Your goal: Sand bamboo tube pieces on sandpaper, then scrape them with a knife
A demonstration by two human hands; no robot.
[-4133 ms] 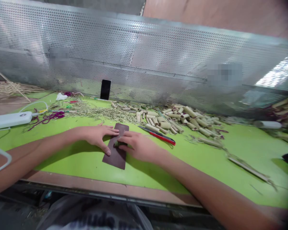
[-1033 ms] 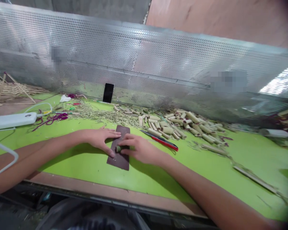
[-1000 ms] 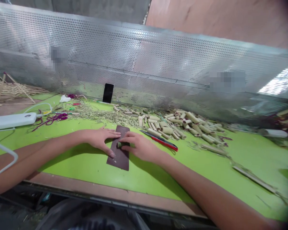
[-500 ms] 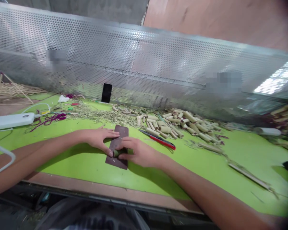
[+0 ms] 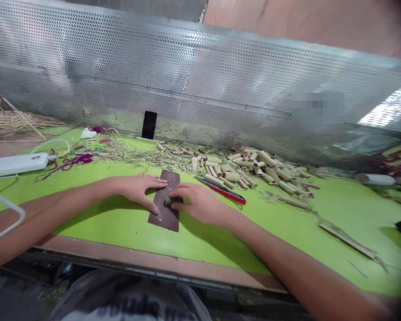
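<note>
A brown sheet of sandpaper [image 5: 167,219] lies flat on the green tabletop, with pale dust on its lower part. My left hand [image 5: 141,189] rests on the sheet's left edge, fingers stretched out and thumb apart. Closed round a short green bamboo piece [image 5: 169,201], my right hand [image 5: 200,203] holds it on or just over the sandpaper; the fingers hide most of the piece. Just beyond the right hand lies a red and black tool [image 5: 225,191] with a dark narrow tip, its kind unclear.
Behind the hands lies a heap of cut bamboo pieces [image 5: 232,171] beside plant shavings [image 5: 137,157]. A phone [image 5: 149,125] leans against the perforated metal screen [image 5: 200,84]. At left are a white power strip [image 5: 16,165], purple string [image 5: 75,160] and a stick frame [image 5: 13,118].
My right hand has moved the bamboo piece a little up and right along the sandpaper, away from my left thumb. The left hand stays on the sheet. The view has shifted slightly.
</note>
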